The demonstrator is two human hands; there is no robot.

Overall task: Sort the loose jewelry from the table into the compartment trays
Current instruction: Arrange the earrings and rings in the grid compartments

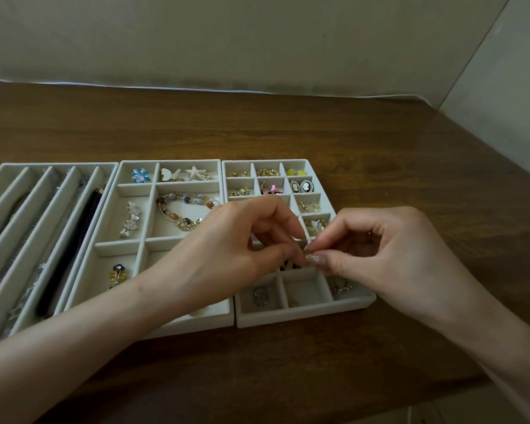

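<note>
Left hand (242,240): forearm enters from lower left, knuckles up, fingers curled, thumb and forefinger pinching. Right hand (389,249): enters from lower right, fingers curled, fingertips meeting the left's. Both pinch one small jewelry piece (304,246), held above the near rows of the small-compartment tray (303,316). Piece mostly hidden by fingertips; long axis and heading: cannot tell

The left grip (236,240) and right grip (389,252) mostly hide the pinched piece (304,245); the slotted tray (3,191) is cut off left.
</note>
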